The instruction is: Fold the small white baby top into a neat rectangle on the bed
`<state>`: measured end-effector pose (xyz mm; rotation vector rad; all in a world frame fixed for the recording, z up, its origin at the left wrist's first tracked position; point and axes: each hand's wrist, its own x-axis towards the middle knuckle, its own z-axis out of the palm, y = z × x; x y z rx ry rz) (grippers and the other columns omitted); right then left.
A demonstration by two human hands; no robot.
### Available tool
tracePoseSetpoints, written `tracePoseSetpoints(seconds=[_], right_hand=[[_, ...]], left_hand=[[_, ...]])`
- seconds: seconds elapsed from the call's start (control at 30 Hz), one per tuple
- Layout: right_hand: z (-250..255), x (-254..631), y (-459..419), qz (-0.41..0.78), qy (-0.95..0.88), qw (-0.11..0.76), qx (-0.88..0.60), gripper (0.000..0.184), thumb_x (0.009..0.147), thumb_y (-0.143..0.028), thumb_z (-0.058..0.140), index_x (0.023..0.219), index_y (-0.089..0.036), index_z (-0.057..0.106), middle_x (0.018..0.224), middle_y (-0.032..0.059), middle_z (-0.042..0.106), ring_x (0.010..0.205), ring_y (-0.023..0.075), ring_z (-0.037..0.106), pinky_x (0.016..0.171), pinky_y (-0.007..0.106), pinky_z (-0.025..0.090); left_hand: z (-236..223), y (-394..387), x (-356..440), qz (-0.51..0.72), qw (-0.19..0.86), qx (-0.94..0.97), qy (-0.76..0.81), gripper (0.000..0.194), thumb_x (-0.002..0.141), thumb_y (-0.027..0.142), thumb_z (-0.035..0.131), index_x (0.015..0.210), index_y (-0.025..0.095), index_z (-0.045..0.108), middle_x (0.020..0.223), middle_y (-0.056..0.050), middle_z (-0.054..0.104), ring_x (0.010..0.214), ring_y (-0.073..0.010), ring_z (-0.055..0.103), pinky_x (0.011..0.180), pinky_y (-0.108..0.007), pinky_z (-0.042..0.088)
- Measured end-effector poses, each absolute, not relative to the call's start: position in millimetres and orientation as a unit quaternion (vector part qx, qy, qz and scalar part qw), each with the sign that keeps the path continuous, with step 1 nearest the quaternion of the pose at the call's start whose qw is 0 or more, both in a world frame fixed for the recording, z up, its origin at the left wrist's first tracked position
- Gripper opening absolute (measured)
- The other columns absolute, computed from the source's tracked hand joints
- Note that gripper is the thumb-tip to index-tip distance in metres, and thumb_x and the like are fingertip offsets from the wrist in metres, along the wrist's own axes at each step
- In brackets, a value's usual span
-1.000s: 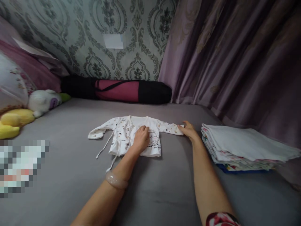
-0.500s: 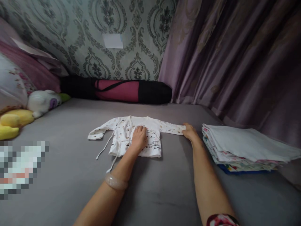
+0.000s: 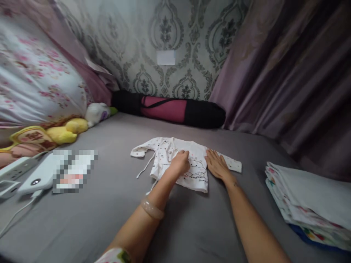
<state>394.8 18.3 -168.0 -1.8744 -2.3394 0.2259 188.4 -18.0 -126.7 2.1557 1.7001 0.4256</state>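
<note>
A small white baby shirt [image 3: 197, 171] with a cartoon animal on its front and tiny printed figures on its sleeves lies spread on the grey bed sheet. Thin white ties trail from its left side. My left hand [image 3: 181, 162], its fingers curled, grips the shirt's front near the middle, and the fabric under it is hidden. A pale bangle circles that wrist. Flat and with fingers stretched out, my right hand [image 3: 217, 164] rests on the shirt where the right sleeve joins the body. The cuff end of that sleeve sticks out beyond it.
A stack of folded cloths [image 3: 315, 204] sits at the right. Along the wall lies a long black and maroon bag [image 3: 164, 109]. Plush toys [image 3: 65, 131], a white power bank [image 3: 44, 173] with a cable and a power strip [image 3: 18, 168] are at the left.
My right hand has left the sleeve's cuff and moved inward to the shoulder, opening flat. My left hand's fingers have curled on the shirt front. The view has swung left.
</note>
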Motion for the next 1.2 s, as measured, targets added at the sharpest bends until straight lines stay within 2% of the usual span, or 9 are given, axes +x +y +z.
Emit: tracePoseSetpoints(seconds=[0.27,0.5,0.6,0.7,0.77,0.87,1.0,1.1,1.2], right_hand=[[-176,400,25,0.067,-0.77,0.045,-0.633,0.059,0.098,-0.042,0.013,0.151,-0.018,0.026,0.157,0.0043,0.021,0.145,0.0215,0.014,0.117,0.048,0.01],[-175,403,33,0.092,-0.759,0.054,-0.643,0.058,0.097,-0.041,0.02,0.149,-0.017,0.031,0.156,0.0056,0.025,0.145,0.0221,0.016,0.117,0.048,0.011],[-166,408,43,0.128,-0.758,0.065,-0.636,0.054,0.094,-0.037,0.034,0.143,-0.018,0.042,0.152,0.0083,0.034,0.141,0.0235,0.028,0.115,0.044,0.022],[-150,404,54,0.135,-0.749,0.105,-0.64,0.047,0.089,-0.029,0.043,0.133,-0.014,0.054,0.135,0.0132,0.055,0.125,0.0239,0.051,0.104,0.036,0.039],[-137,390,58,0.102,-0.729,0.159,-0.658,0.042,0.089,-0.025,0.042,0.125,-0.014,0.06,0.123,0.0138,0.064,0.114,0.0248,0.059,0.098,0.035,0.043],[-121,345,60,0.068,-0.723,0.247,-0.642,0.035,0.088,-0.025,0.043,0.112,-0.017,0.067,0.112,0.011,0.069,0.105,0.0243,0.063,0.094,0.034,0.045],[-113,260,55,0.145,-0.756,0.324,-0.55,0.028,0.086,-0.022,0.046,0.099,-0.017,0.07,0.102,0.0091,0.072,0.097,0.0204,0.065,0.089,0.03,0.047],[-116,199,48,0.224,-0.78,0.303,-0.5,0.023,0.085,-0.02,0.049,0.097,-0.017,0.068,0.1,0.0071,0.072,0.092,0.0171,0.065,0.086,0.026,0.047],[-122,157,36,0.229,-0.805,0.248,-0.487,0.023,0.083,-0.024,0.057,0.105,-0.018,0.063,0.103,0.0065,0.069,0.094,0.0181,0.063,0.085,0.028,0.046]], left_hand=[[-90,-8,105,0.273,0.176,0.644,0.693,0.04,0.084,0.016,0.044,0.122,0.012,0.057,0.125,-0.014,0.061,0.116,-0.0227,0.056,0.101,-0.032,0.041],[-104,-8,15,0.215,0.142,0.528,0.809,0.037,0.082,0.019,0.051,0.118,0.014,0.057,0.127,-0.017,0.06,0.12,-0.0272,0.054,0.094,-0.034,0.043],[-119,-11,-10,0.2,0.144,0.482,0.841,0.034,0.081,0.032,0.057,0.11,0.016,0.059,0.122,-0.019,0.061,0.118,-0.0311,0.055,0.088,-0.036,0.045],[-129,-12,-22,0.178,0.161,0.462,0.854,0.037,0.074,0.042,0.063,0.101,0.017,0.062,0.112,-0.019,0.065,0.109,-0.0332,0.059,0.081,-0.036,0.047],[-132,-11,-25,0.159,0.179,0.456,0.857,0.035,0.07,0.041,0.066,0.095,0.018,0.063,0.102,-0.016,0.068,0.1,-0.0317,0.063,0.074,-0.034,0.047],[-132,-8,-23,0.147,0.228,0.449,0.851,0.029,0.068,0.036,0.068,0.09,0.018,0.063,0.086,-0.011,0.069,0.086,-0.0266,0.065,0.066,-0.03,0.046],[-130,-7,-16,0.183,0.247,0.464,0.831,0.014,0.071,0.025,0.065,0.083,0.018,0.063,0.075,-0.007,0.067,0.077,-0.0225,0.064,0.063,-0.027,0.043],[-125,-10,-11,0.221,0.218,0.481,0.82,0.011,0.076,0.019,0.057,0.085,0.02,0.064,0.07,-0.007,0.066,0.076,-0.0223,0.064,0.066,-0.028,0.043],[-118,-11,-8,0.277,0.192,0.488,0.805,0.017,0.08,0.018,0.052,0.091,0.02,0.065,0.065,-0.005,0.064,0.075,-0.0214,0.064,0.069,-0.028,0.044]])
